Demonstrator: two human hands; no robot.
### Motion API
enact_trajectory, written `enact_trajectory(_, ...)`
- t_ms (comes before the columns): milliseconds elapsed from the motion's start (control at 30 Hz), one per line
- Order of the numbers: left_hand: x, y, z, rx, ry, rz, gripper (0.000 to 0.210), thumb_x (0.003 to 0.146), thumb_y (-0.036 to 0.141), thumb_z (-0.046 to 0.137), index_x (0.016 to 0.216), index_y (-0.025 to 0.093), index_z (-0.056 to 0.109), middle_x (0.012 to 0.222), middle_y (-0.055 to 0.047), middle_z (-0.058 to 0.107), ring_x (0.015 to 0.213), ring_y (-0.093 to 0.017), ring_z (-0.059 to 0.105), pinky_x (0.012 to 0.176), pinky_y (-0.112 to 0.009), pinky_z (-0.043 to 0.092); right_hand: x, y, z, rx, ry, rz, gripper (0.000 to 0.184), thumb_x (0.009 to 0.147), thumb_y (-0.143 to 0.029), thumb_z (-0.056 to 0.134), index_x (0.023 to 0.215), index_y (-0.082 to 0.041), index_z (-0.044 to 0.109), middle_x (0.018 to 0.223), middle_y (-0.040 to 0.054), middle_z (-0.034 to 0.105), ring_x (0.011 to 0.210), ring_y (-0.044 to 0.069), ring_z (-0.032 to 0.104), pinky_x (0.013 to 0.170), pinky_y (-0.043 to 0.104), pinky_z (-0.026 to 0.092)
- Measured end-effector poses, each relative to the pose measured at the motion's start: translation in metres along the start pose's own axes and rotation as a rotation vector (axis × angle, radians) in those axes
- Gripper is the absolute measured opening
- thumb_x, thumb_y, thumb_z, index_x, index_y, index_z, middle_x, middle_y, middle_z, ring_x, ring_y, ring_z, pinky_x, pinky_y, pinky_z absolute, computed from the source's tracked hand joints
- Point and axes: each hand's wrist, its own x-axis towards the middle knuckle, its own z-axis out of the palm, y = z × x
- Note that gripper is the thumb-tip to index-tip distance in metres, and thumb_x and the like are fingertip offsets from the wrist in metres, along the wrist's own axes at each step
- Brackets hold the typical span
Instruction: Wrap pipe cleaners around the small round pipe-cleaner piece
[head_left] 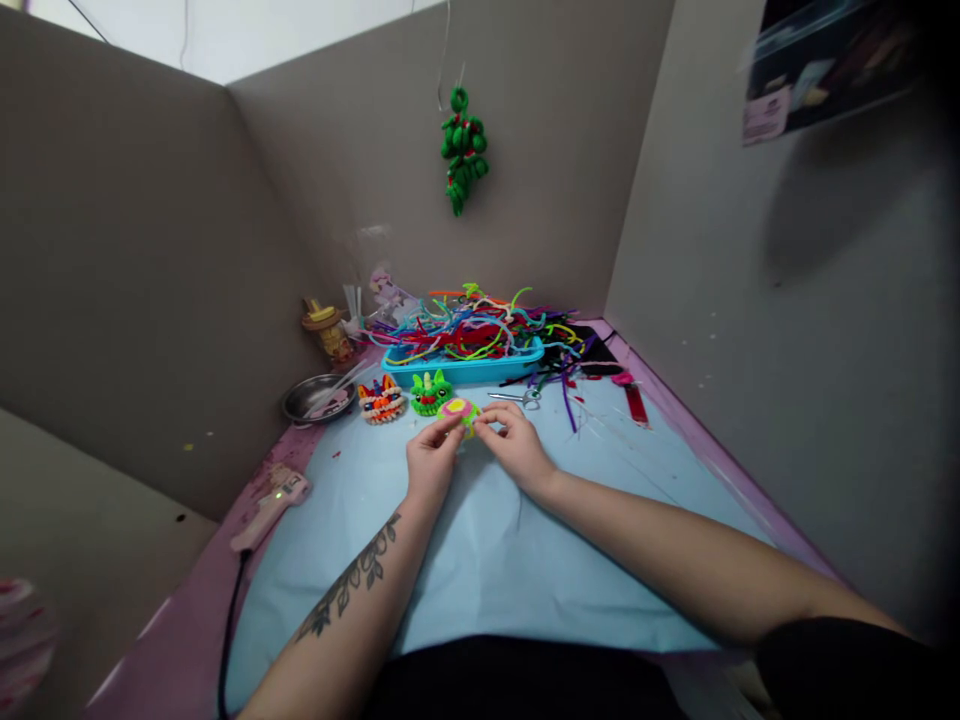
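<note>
A small round piece of fuzzy pipe cleaner (456,406), pink, yellow and lime green, is held just above the blue table cover. My left hand (433,455) pinches it from the left, its thumb over the front. At the right edge, my right hand (517,445) has thumb and forefinger pressed together on the same piece; the exact spot is too small to make out. Just behind stand a green pipe-cleaner animal head (431,394) and an orange and cream one (381,400). Scissors (516,399) lie beyond my right fingers.
A blue tray (465,373) heaped with coloured pipe cleaners (480,330) stands at the back. On the left are a metal bowl (300,402), a drink cup (330,333) and a corded pink glue gun (274,508). Grey partitions (525,150) enclose the table; a green ornament (463,150) hangs there.
</note>
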Motion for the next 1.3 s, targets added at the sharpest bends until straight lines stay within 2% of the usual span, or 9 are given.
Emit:
enact_trajectory(267, 0.000, -0.002, 0.001, -0.022, -0.077, -0.026, 0.030, 0.065, 0.034, 0.069, 0.089, 0.016, 0.070, 0.052, 0.001, 0.058, 0.035, -0.005, 0.035, 0.035, -0.019, 0.028, 0.004, 0.006, 0.001, -0.009, 0.004, 0.001, 0.016, 0.074, -0.032, 0.057, 0.070, -0.019, 0.064, 0.094, 0.0066, 0.052, 0.094, 0.018, 0.052, 0.075, 0.030, 0.047)
enact_trajectory(533, 0.000, 0.002, 0.003, -0.061, -0.070, -0.085, 0.033, 0.062, 0.032, 0.071, 0.089, 0.013, 0.070, 0.056, 0.000, 0.061, 0.036, -0.004, 0.036, 0.034, -0.018, 0.028, 0.005, 0.006, 0.001, -0.040, 0.022, -0.001, 0.017, 0.074, -0.033, 0.057, 0.068, -0.018, 0.060, 0.086, 0.0058, 0.054, 0.086, 0.018, 0.052, 0.071, 0.030, 0.046)
enact_trajectory(667, -0.001, 0.005, 0.002, -0.054, -0.037, -0.058, 0.033, 0.063, 0.033, 0.070, 0.090, 0.013, 0.070, 0.051, 0.002, 0.057, 0.036, -0.004, 0.034, 0.035, -0.017, 0.028, 0.004, 0.002, -0.001, -0.056, 0.042, -0.021, 0.018, 0.076, -0.033, 0.055, 0.069, -0.018, 0.061, 0.083, 0.0051, 0.054, 0.084, 0.018, 0.052, 0.067, 0.028, 0.045)
enact_trajectory(767, -0.001, 0.006, 0.002, -0.033, 0.007, -0.053, 0.034, 0.064, 0.034, 0.069, 0.092, 0.014, 0.069, 0.054, 0.002, 0.058, 0.037, -0.004, 0.035, 0.036, -0.017, 0.029, 0.000, -0.004, -0.003, -0.077, 0.030, -0.085, 0.018, 0.079, -0.031, 0.052, 0.076, -0.019, 0.065, 0.088, 0.0062, 0.054, 0.085, 0.018, 0.052, 0.064, 0.027, 0.045)
enact_trajectory(933, -0.002, 0.008, 0.002, 0.015, 0.028, -0.025, 0.033, 0.066, 0.035, 0.067, 0.092, 0.015, 0.070, 0.061, 0.000, 0.063, 0.041, -0.005, 0.039, 0.040, -0.018, 0.033, -0.008, -0.012, -0.004, -0.164, -0.056, -0.220, 0.021, 0.079, -0.024, 0.053, 0.092, -0.024, 0.069, 0.091, 0.0056, 0.056, 0.089, 0.018, 0.052, 0.083, 0.034, 0.043)
enact_trajectory(1100, -0.001, 0.006, 0.002, 0.049, 0.067, 0.013, 0.032, 0.066, 0.035, 0.066, 0.092, 0.016, 0.070, 0.067, -0.003, 0.066, 0.047, -0.008, 0.047, 0.045, -0.020, 0.037, -0.010, -0.015, -0.001, -0.153, -0.048, -0.148, 0.024, 0.079, -0.023, 0.052, 0.095, -0.024, 0.069, 0.090, 0.0060, 0.056, 0.087, 0.019, 0.053, 0.081, 0.035, 0.043)
enact_trajectory(1300, -0.003, 0.006, 0.001, 0.084, 0.067, 0.075, 0.030, 0.067, 0.034, 0.066, 0.090, 0.015, 0.070, 0.064, -0.002, 0.065, 0.046, -0.008, 0.045, 0.048, -0.021, 0.040, -0.007, -0.015, 0.001, -0.083, -0.072, -0.061, 0.024, 0.077, -0.024, 0.052, 0.094, -0.022, 0.069, 0.090, 0.0064, 0.056, 0.084, 0.018, 0.054, 0.078, 0.033, 0.045)
